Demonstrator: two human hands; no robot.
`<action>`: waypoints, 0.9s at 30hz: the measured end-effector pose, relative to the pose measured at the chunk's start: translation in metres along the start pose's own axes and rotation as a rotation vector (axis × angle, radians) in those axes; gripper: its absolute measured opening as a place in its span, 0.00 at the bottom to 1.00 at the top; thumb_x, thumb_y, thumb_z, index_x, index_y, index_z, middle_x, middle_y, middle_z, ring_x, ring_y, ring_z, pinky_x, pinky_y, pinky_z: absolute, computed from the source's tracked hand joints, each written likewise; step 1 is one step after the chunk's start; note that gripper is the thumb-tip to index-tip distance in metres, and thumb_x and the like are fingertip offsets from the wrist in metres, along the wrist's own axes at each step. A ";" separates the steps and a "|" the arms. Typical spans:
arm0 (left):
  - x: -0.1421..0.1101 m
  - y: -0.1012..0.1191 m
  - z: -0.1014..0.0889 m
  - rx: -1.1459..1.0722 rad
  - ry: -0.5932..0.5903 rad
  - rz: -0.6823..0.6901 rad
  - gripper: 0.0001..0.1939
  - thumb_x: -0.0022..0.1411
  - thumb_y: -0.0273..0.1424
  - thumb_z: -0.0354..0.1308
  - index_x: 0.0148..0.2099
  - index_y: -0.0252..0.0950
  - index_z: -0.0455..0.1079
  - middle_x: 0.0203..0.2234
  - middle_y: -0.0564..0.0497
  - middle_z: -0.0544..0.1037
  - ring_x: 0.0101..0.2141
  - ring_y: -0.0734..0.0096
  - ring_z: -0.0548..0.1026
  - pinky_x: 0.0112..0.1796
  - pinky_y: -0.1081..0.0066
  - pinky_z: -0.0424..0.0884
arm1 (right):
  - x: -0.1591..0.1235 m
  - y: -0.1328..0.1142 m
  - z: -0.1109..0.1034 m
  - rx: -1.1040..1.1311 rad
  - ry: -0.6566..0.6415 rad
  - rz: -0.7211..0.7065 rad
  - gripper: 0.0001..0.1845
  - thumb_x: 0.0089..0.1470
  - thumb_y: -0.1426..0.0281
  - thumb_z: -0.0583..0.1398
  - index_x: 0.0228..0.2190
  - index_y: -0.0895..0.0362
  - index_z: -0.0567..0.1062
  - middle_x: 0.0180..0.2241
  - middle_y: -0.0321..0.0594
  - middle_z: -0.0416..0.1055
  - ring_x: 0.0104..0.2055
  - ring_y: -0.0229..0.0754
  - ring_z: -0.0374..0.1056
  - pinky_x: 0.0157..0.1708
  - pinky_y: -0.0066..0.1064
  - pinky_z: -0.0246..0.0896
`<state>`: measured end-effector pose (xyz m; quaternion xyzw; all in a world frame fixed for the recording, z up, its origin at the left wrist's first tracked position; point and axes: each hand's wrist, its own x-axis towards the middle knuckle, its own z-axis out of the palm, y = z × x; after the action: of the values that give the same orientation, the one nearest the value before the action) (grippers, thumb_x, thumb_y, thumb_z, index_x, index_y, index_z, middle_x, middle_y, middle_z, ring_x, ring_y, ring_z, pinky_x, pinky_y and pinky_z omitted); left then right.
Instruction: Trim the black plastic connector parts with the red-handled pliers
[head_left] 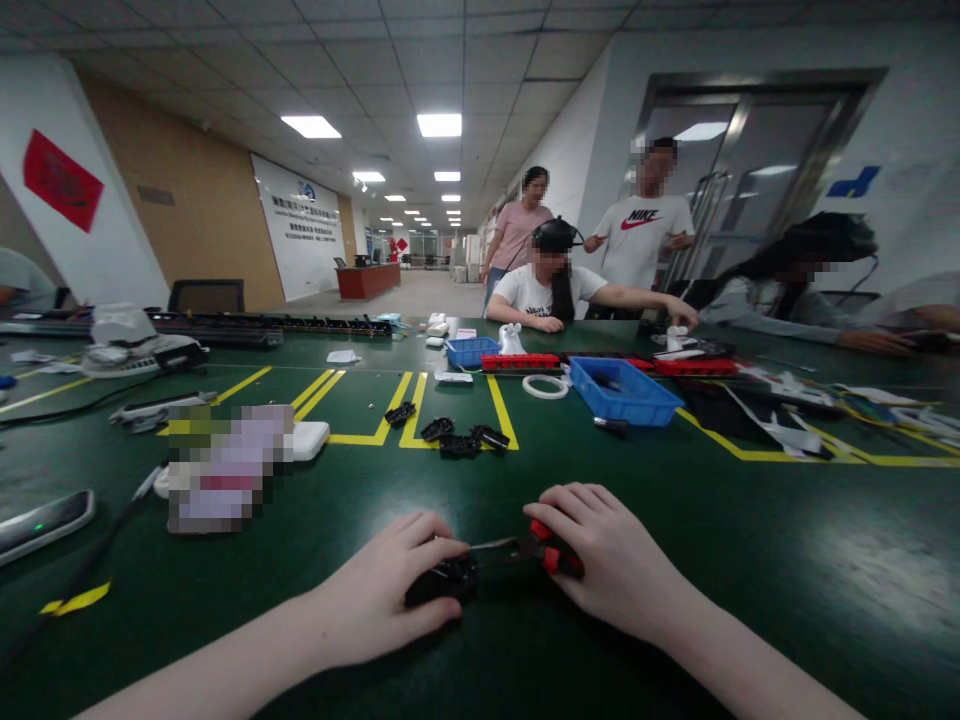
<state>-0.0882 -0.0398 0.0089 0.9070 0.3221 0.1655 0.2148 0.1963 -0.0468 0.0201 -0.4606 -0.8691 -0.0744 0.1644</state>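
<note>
My left hand (397, 575) is closed around a small black plastic part (450, 577) on the green table, thumb at its near side and fingers over the far side. My right hand (600, 550) grips long-nose pliers (529, 548) by their red and black handles. The plier jaws point left and reach the black part; they look parted, one along its upper edge. Whether they bite on it I cannot tell. Beyond my hands lie several similar black parts (457, 443) in a loose group.
A blue tray (637, 403), a white ring of tape (545, 387) and red strips (520, 362) stand farther back. Yellow tape lines mark the tabletop (360, 480). To the left lie a white case (309, 440) and a phone (49, 522). A seated person (551, 290) works opposite.
</note>
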 end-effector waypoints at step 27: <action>0.002 -0.006 -0.006 -0.432 0.059 -0.160 0.16 0.57 0.33 0.67 0.48 0.38 0.76 0.43 0.50 0.78 0.44 0.62 0.75 0.47 0.64 0.69 | 0.005 -0.013 0.004 -0.316 0.185 -0.152 0.21 0.49 0.74 0.62 0.48 0.60 0.75 0.43 0.47 0.76 0.45 0.51 0.67 0.47 0.43 0.59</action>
<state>-0.0921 -0.0330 0.0114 0.8062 0.3563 0.2394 0.4072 0.1824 -0.0487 0.0189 -0.4048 -0.8601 -0.2640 0.1630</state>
